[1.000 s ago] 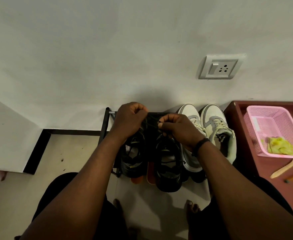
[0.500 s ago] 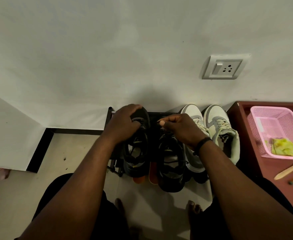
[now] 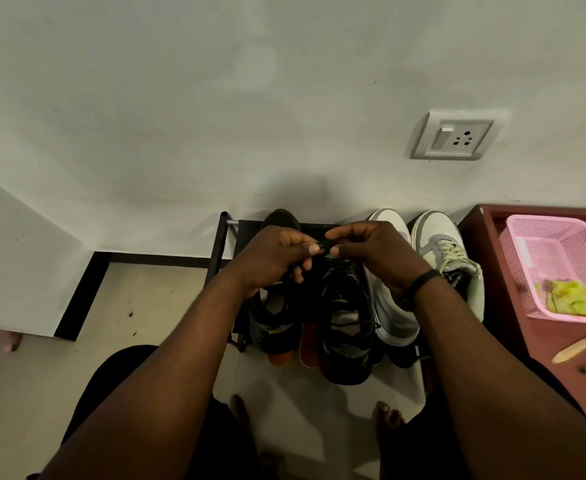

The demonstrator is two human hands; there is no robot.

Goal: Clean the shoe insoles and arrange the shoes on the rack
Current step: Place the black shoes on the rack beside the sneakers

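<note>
Above the black shoes (image 3: 345, 320) on the rack (image 3: 219, 244), a black lace (image 3: 324, 244) is pinched by left hand (image 3: 270, 261) and right hand (image 3: 374, 254).

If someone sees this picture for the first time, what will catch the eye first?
First, the left hand and right hand, meeting at centre to pinch a black lace above the black shoes on the rack. Then the white sneakers to the right, and the pink basket at the far right.
</note>
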